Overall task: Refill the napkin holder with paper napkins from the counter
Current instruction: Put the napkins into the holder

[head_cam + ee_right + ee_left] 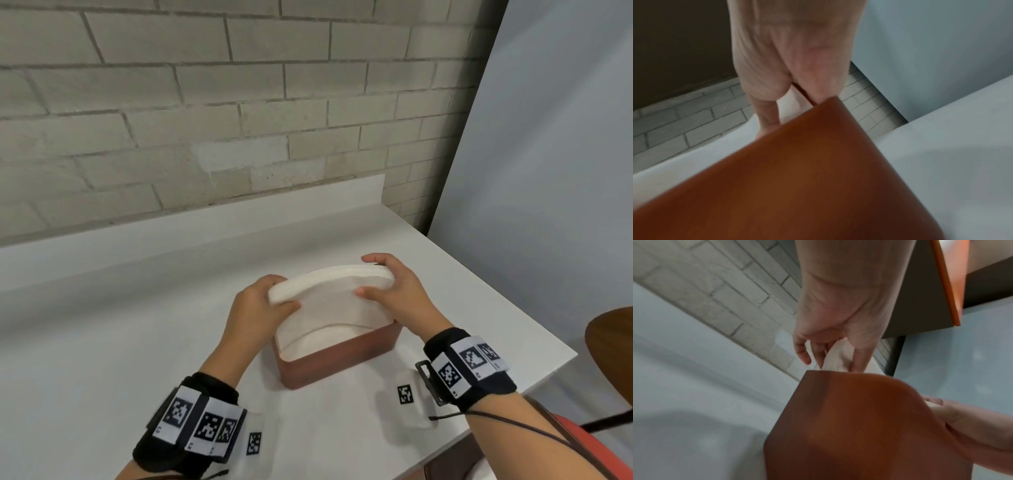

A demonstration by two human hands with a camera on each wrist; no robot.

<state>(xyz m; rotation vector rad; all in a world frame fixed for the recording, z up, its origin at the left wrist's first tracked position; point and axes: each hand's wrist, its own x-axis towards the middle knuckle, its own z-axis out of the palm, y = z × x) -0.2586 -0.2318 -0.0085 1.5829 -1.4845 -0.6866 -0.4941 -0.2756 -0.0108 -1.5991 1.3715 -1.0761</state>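
Observation:
A thick stack of white paper napkins (pixel 329 301) stands on edge, its lower part inside a reddish-brown box-shaped napkin holder (pixel 342 365) on the white counter (pixel 102 342). My left hand (pixel 270 301) grips the stack's left top corner, thumb in front. My right hand (pixel 383 284) grips the right top corner, fingers over the back. In the left wrist view the left hand (pixel 830 353) pinches the napkins (pixel 836 356) just above the holder (pixel 859 426). The holder (pixel 797 178) fills the right wrist view and hides the tips of the right hand (pixel 789 100).
A brick wall (pixel 205 102) rises behind the counter's low backsplash. A pale panel (pixel 548 171) closes the right side. The counter's right edge (pixel 548 370) is near, with a dark wooden chair (pixel 613 342) beyond it.

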